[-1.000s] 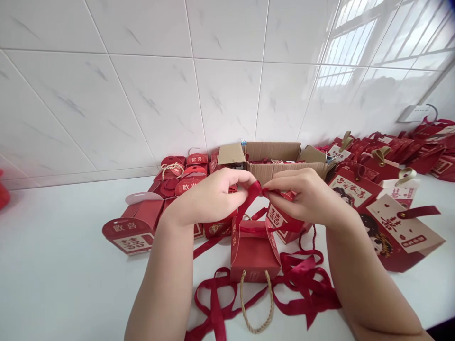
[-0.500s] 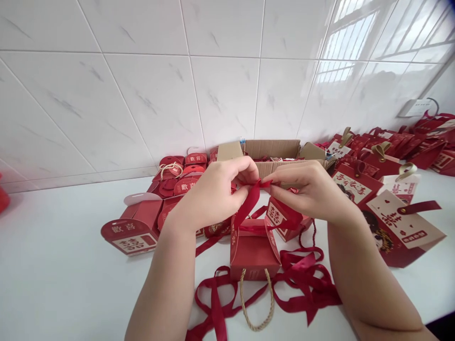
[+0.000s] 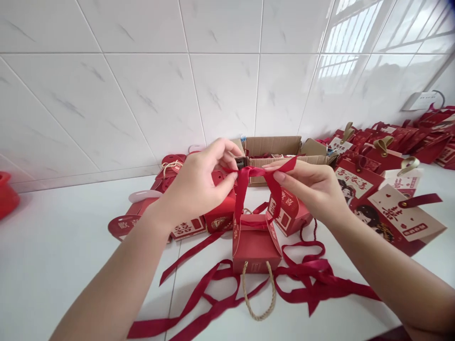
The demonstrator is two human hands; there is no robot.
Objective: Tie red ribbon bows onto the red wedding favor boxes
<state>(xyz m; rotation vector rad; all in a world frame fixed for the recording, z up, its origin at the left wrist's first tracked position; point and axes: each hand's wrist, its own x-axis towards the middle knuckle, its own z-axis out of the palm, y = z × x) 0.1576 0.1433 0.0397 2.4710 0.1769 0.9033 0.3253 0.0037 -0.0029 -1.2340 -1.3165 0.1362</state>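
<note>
A red ribbon [image 3: 243, 189] is stretched between my hands, with a knot near the middle above a small red gift box [image 3: 256, 246]. My left hand [image 3: 204, 177] pinches the ribbon on the left of the knot, thumb against fingers. On the right, my right hand [image 3: 307, 182] grips the other side, and a short ribbon end sticks up past its fingers. The ribbon runs down as a loop to the top of the box. From the box's near side a twisted rope handle [image 3: 261, 316] hangs onto the white table.
Loose red ribbon [image 3: 305, 279] lies around the box. An open cardboard box [image 3: 273, 143] stands against the tiled wall. Red gift boxes [image 3: 186, 228] crowd the left, and printed bags [image 3: 401, 222] line the right. A red container [image 3: 7, 194] is at far left.
My hands have moved apart, pulling the ribbon out sideways from the knot. A ribbon tail now lies further left on the table. The view has shifted slightly.
</note>
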